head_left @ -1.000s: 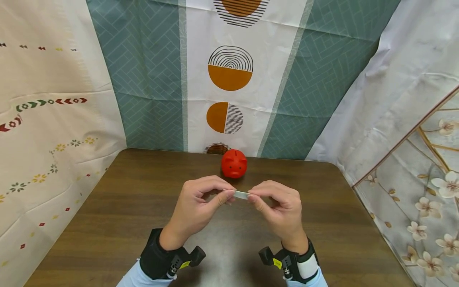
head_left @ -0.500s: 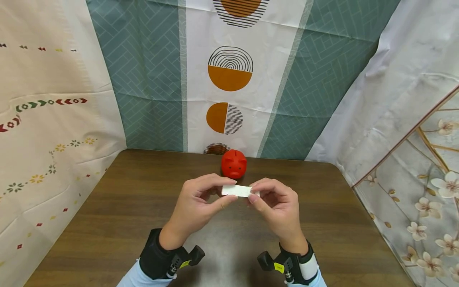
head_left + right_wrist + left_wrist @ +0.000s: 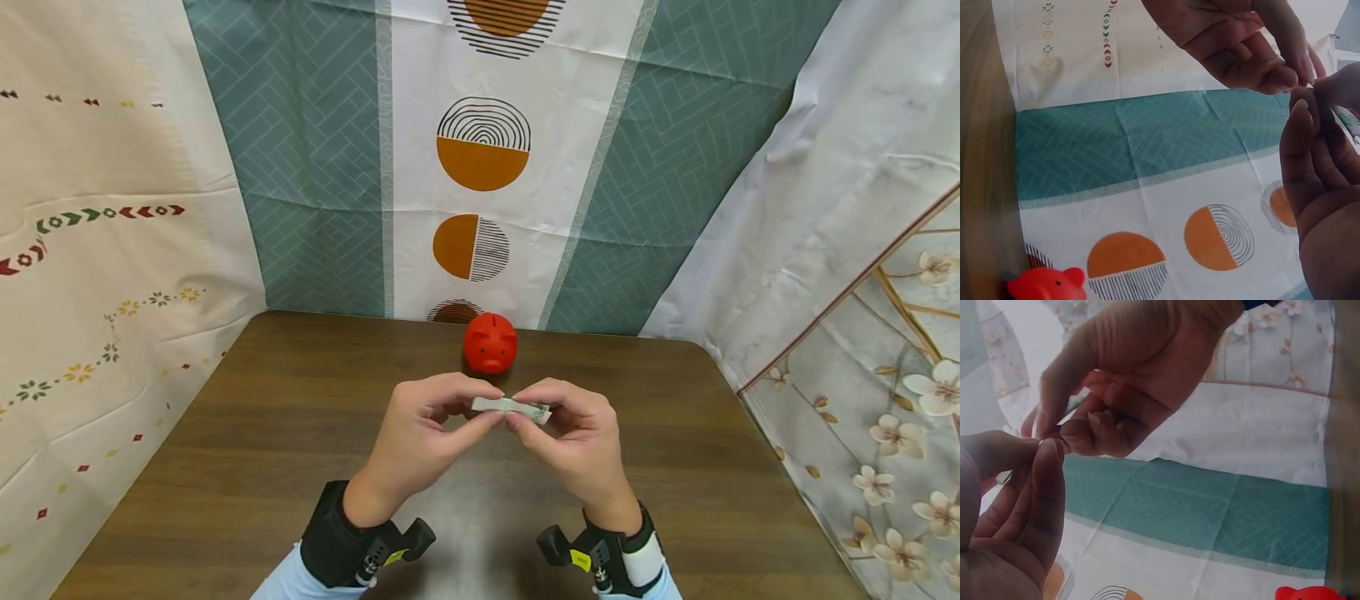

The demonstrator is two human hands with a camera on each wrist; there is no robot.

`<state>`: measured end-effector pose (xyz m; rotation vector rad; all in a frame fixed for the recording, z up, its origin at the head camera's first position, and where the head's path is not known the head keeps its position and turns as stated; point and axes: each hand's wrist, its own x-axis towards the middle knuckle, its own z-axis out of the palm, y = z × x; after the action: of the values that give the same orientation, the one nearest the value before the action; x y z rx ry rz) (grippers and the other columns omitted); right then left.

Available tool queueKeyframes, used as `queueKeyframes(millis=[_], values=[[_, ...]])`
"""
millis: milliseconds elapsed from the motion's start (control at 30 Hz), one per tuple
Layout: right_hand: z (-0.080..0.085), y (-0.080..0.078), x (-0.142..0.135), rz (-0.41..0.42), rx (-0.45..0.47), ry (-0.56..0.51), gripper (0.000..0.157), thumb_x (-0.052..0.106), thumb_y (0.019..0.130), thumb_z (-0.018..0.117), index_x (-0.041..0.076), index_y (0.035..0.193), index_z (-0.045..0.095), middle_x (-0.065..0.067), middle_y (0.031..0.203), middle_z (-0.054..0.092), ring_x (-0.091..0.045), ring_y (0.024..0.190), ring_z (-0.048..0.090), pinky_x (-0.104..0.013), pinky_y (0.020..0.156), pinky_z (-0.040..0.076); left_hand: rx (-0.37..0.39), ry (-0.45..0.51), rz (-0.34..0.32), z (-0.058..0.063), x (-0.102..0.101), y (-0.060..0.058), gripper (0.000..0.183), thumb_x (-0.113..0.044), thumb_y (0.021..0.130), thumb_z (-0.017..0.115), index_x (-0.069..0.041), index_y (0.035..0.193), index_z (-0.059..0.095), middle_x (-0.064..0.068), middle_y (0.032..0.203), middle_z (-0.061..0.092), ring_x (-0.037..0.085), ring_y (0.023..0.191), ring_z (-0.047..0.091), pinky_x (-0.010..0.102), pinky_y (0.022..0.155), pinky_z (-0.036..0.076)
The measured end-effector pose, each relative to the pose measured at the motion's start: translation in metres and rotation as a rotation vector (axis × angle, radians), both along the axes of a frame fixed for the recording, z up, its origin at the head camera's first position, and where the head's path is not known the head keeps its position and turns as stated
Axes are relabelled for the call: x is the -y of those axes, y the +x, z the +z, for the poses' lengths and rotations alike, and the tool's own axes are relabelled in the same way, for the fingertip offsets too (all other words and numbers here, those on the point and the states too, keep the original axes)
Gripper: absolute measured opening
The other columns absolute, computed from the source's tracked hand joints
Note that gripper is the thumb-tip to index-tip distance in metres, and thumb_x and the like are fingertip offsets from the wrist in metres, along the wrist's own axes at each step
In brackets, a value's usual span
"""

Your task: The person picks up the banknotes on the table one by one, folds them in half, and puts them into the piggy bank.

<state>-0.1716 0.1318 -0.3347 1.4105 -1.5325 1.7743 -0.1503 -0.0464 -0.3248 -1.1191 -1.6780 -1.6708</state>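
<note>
A narrow folded banknote [image 3: 489,405], pale with dark green print at its right end, spans between both hands in the head view. My left hand [image 3: 420,429] pinches it between thumb and fingertips. From the other side, my right hand [image 3: 577,433] grips it the same way, and the two thumb tips nearly meet at its middle. Fingers cover most of the note in both wrist views; a printed green corner shows beside the right hand [image 3: 1335,206] in the right wrist view. Beyond the hands stands a red piggy bank [image 3: 491,343], its slot on top.
A brown wooden table [image 3: 300,433] lies under the hands. Patterned cloths hang around it, with a green and white curtain [image 3: 322,167] behind its far edge. Each wrist wears a black strap [image 3: 330,529] with a small camera.
The banknote has turned from edge-on to showing its pale face, then tilted again with its printed right end exposed. Both hands have shifted slightly, the fingertips coming closer together. The piggy bank is unmoved.
</note>
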Motion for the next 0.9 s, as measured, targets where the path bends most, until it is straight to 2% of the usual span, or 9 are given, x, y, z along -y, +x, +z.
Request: queueKeyframes(millis=[133, 333, 700, 900], values=[[0.0014, 0.0017, 0.0003, -0.011, -0.004, 0.010, 0.020, -0.008, 0.080, 0.069, -0.008, 0.098, 0.061, -0.017, 0.081, 0.060, -0.021, 0.064, 0.053, -0.023, 0.050, 0.049, 0.042, -0.013, -0.009, 0.0005, 0.0020, 0.0006, 0.026, 0.019, 0.071, 0.070, 0.005, 0.091, 0.065, 0.010, 0.081, 0.065, 0.018, 0.062, 0.059, 0.035, 0.053, 0.053], [0.0024, 0.0059, -0.0006, -0.100, 0.003, 0.011, 0.023, -0.002, 0.081, 0.071, -0.009, 0.100, 0.059, -0.018, 0.086, 0.061, -0.019, 0.062, 0.056, -0.022, 0.049, 0.050, 0.107, -0.005, -0.035, 0.0009, 0.0038, 0.0018, 0.028, 0.021, 0.072, 0.067, 0.006, 0.095, 0.063, 0.011, 0.076, 0.063, 0.021, 0.059, 0.059, 0.036, 0.053, 0.054], [0.0035, 0.0077, -0.0055, -0.148, 0.043, 0.014, 0.023, -0.007, 0.079, 0.070, -0.010, 0.098, 0.057, -0.015, 0.081, 0.061, -0.019, 0.060, 0.056, -0.023, 0.051, 0.050, 0.092, 0.006, 0.001, 0.0018, 0.0068, 0.0026, 0.027, 0.021, 0.070, 0.069, 0.007, 0.093, 0.065, 0.010, 0.078, 0.063, 0.019, 0.061, 0.055, 0.030, 0.051, 0.052], [0.0040, 0.0072, -0.0081, -0.153, 0.070, 0.018, 0.022, -0.009, 0.078, 0.069, -0.010, 0.096, 0.057, -0.015, 0.080, 0.060, -0.018, 0.059, 0.055, -0.023, 0.050, 0.050, 0.110, -0.013, -0.010, 0.0029, 0.0083, 0.0022, 0.025, 0.020, 0.073, 0.067, 0.007, 0.094, 0.064, 0.010, 0.077, 0.062, 0.020, 0.061, 0.055, 0.031, 0.051, 0.052]])
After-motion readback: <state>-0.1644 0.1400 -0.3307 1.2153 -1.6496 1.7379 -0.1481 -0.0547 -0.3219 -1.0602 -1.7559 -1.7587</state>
